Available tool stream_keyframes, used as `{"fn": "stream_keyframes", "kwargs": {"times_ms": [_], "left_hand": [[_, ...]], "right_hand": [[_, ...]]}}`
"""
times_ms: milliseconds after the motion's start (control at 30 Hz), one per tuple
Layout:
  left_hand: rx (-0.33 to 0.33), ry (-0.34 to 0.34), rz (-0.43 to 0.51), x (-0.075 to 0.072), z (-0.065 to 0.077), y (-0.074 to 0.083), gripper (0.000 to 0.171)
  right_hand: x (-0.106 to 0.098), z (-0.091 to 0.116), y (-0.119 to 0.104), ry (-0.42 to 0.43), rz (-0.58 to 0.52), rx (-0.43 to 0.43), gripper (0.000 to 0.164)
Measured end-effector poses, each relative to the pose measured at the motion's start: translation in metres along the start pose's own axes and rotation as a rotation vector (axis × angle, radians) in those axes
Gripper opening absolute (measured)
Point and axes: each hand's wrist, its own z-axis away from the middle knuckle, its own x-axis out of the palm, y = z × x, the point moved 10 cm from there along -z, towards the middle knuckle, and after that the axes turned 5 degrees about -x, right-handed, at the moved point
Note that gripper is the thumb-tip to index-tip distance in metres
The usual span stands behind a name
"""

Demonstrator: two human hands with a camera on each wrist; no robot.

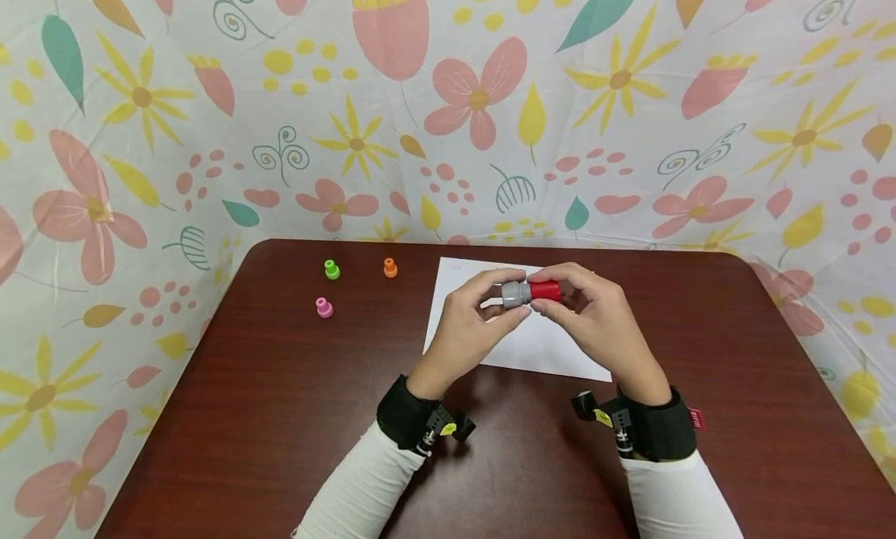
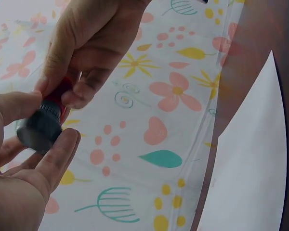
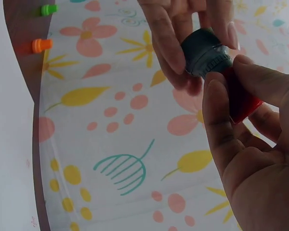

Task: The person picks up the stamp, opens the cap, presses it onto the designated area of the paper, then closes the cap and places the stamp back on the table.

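Note:
Between both hands, above the sheet of white paper point(image 1: 553, 351), is a small round stamp point(image 1: 544, 291) lying sideways, red at one end and grey at the other. My left hand point(image 1: 470, 319) pinches the grey end point(image 2: 38, 129) between thumb and fingers. The red end point(image 3: 240, 98) is gripped by my right hand point(image 1: 600, 321). In the right wrist view the grey part and red body still meet at a ribbed collar point(image 3: 218, 61). Fingers partly hide the red end in the left wrist view.
On the left of the dark wooden table point(image 1: 280, 414) stand small green point(image 1: 332, 270), orange point(image 1: 390, 268) and pink point(image 1: 323, 307) pieces of similar shape. A flower-patterned cloth point(image 1: 476, 189) hangs behind the table. The paper bears faint pink marks near its far left corner.

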Motion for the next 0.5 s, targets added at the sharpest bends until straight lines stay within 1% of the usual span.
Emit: {"fn": "stream_keyframes", "kwargs": {"times_ms": [100,233,500], "left_hand": [[0.012,0.003,-0.011,0.0009,0.0004,0.0010,0.041],[0.026,0.036,-0.010,-0.0017,0.0004,0.0023,0.038],[0.049,0.091,-0.056,-0.0047,0.0016,0.0038,0.038]], "right_hand": [[0.0005,-0.0004,0.0001,-0.004,-0.009,-0.002,0.038],[-0.0009,-0.0006,-0.0012,0.002,-0.016,-0.007,0.036],[-0.0024,-0.0010,-0.0053,0.040,0.022,-0.054,0.035]]}}
